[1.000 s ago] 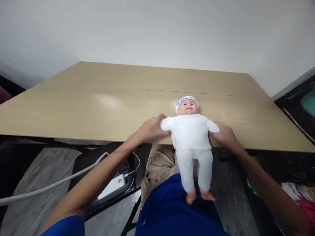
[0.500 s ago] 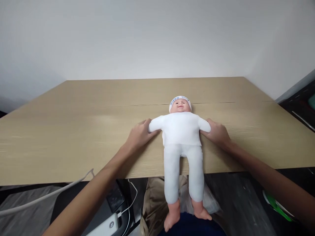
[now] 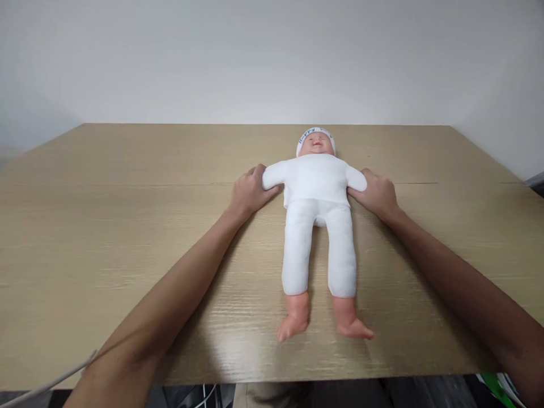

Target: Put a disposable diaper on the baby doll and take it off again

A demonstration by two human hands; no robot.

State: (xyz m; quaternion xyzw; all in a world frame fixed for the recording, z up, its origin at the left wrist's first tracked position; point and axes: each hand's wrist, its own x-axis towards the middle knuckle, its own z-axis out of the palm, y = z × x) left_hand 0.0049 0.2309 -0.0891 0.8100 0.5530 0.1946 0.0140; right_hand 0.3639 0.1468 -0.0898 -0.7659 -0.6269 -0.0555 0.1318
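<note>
A baby doll (image 3: 317, 178) with a white cloth body and a printed white cap lies face up on the wooden table (image 3: 106, 243). Its head points to the wall and its bare feet towards me. My left hand (image 3: 249, 191) is closed around the end of the doll's arm on the left side. On the other side, my right hand (image 3: 377, 192) grips the end of the opposite arm. Both doll arms are spread outward, and their ends are hidden in my fingers.
A pale wall (image 3: 255, 62) rises behind the table. At the lower left, a white cable (image 3: 63, 377) runs beside my forearm. Under the near edge, a green and white object (image 3: 495, 385) shows at the lower right. A seam crosses the tabletop.
The doll has moved away from me, further onto the table, with both hands still holding its arms. Its legs hung past the near edge before and now rest on the tabletop. The view has shifted too.
</note>
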